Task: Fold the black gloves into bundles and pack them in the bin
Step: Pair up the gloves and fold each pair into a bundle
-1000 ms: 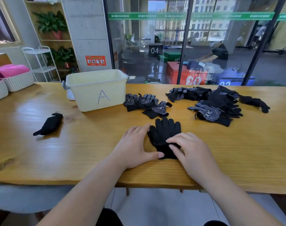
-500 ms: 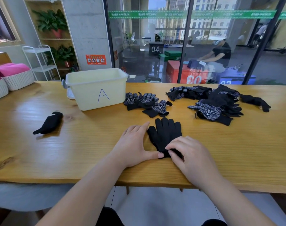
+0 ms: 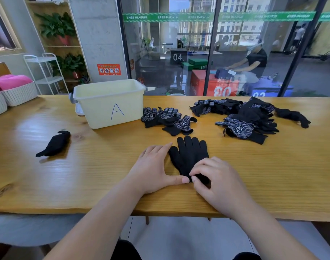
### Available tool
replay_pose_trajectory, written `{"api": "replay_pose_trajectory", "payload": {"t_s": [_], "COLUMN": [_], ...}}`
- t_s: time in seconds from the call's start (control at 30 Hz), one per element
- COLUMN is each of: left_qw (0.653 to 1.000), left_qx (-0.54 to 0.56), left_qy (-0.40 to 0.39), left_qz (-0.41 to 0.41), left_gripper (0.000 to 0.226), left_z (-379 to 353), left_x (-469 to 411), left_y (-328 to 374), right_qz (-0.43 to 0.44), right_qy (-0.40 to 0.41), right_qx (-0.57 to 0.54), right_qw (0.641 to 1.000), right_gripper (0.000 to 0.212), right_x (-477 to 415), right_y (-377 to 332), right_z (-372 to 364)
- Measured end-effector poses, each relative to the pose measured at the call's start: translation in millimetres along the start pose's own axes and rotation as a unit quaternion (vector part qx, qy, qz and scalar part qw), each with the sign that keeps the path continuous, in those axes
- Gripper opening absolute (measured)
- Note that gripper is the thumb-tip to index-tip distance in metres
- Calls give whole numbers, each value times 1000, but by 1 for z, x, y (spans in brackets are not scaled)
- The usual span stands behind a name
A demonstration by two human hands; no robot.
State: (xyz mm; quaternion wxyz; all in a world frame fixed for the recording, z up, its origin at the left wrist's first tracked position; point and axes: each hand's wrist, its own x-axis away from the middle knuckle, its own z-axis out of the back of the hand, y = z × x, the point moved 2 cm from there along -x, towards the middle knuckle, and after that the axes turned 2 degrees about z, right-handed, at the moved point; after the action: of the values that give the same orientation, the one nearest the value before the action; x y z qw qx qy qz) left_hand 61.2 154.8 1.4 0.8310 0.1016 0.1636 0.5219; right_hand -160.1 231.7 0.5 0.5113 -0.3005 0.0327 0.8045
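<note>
My right hand pinches the cuff of the black glove lying by the worktop's near edge, my left hand flat beside it; I fear a loose pinch lets the fold spring open.

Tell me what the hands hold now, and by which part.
The right hand pinches the black glove at its cuff. The left hand lies open beside it, holding nothing.

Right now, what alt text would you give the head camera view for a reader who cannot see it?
A person's left hand lies flat beside a black glove spread on a wooden table while the right hand pinches its cuff. Behind sit a pale bin marked A, loose glove piles and, to the left, one folded bundle.
</note>
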Motion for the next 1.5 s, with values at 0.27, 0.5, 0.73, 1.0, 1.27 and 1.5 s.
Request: {"api": "replay_pose_trajectory", "payload": {"t_s": [0.27,0.5,0.73,1.0,1.27,1.5], "left_qw": [999,997,999,997,994,993], "left_qx": [-39,-67,-27,-5,34,39], "left_qy": [14,19,36,72,93,105], "left_qz": [-11,-13,-4,18,48,47], "left_gripper": [99,88,78,69,64,62], "left_z": [-4,-7,-7,-8,-7,-8], "left_x": [-2,-4,-3,-3,-6,-5], "left_y": [-2,-1,-3,-6,-11,-12], "right_qz": [-28,-22,-86,-182,-215,-176], "right_qy": [13,5,23,-320,-244,-269], "right_qx": [6,12,-6,93,118,120], "right_qw": [999,1000,996,925,938,939], "right_gripper": [17,15,31,82,81,85], "right_x": [-1,0,-28,-88,-101,-102], "right_y": [5,2,0,9,16,16], "right_z": [-5,-6,3,-29,-56,-60]}}
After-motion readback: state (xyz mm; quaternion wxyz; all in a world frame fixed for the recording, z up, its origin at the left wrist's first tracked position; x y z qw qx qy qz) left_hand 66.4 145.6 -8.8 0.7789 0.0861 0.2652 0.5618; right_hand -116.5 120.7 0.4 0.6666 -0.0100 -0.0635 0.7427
